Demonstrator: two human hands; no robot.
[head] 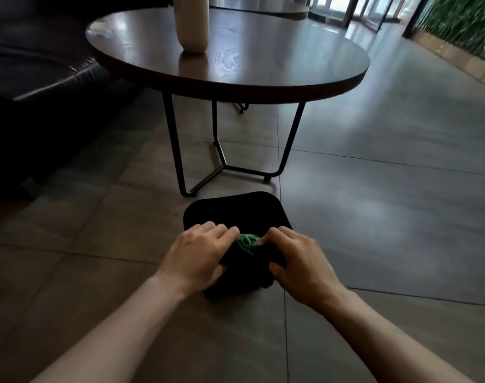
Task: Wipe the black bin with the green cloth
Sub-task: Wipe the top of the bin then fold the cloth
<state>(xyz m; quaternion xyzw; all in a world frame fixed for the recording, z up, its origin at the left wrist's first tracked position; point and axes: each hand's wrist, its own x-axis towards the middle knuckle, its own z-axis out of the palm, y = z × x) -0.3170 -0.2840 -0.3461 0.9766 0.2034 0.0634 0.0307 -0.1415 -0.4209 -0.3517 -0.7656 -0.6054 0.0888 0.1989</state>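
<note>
A black bin (pixel 233 210) stands on the tiled floor just in front of the round table's legs. Its near side is covered by my hands. The green cloth (pixel 247 242) is bunched up between my two hands, over the bin's near edge, and only a small part of it shows. My left hand (pixel 199 252) grips the cloth from the left, fingers curled over it and thumb underneath. From the right, my right hand (pixel 296 261) holds the same cloth with curled fingers. Whether the dark fabric below the green part is cloth or bin, I cannot tell.
A round dark wooden table (pixel 263 87) on thin black metal legs (pixel 177 158) stands right behind the bin, with a tall cream vase (pixel 193 23) on it. A dark sofa (pixel 39 76) is at the left. Grey floor tiles (pixel 387 205) stretch to the right towards a green plant wall (pixel 462 26).
</note>
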